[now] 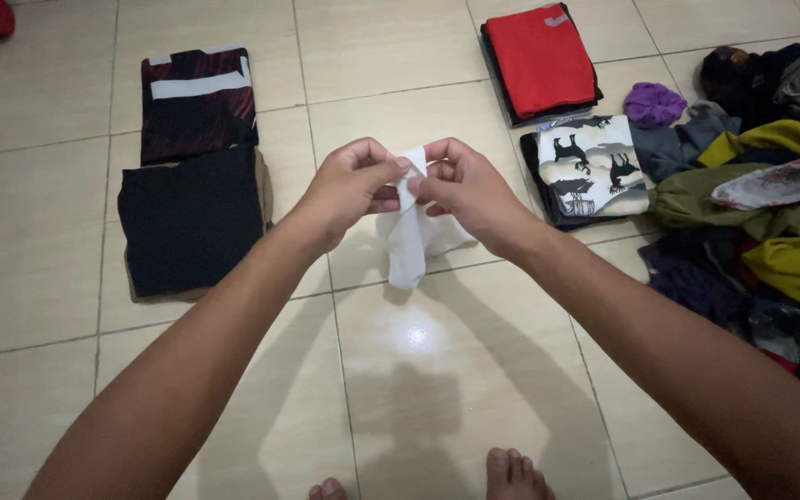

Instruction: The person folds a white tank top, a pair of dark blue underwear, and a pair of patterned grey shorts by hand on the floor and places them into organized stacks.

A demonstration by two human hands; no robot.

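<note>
L hand (352, 185) + R hand (467, 190) raised mid-scene, both pinching white cloth (411, 236) top | black folded stack (192, 218) left | red folded stack (541, 60) far right | unfolded pile (770, 204) right

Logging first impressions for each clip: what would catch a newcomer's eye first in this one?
Dead centre, the left hand and right hand pinch a small white cloth held up over the tiled floor. On the right sprawls a heap of unsorted clothes; beside it lie a folded red garment and a white animal-print piece. Two dark folded garments sit at left.
</note>
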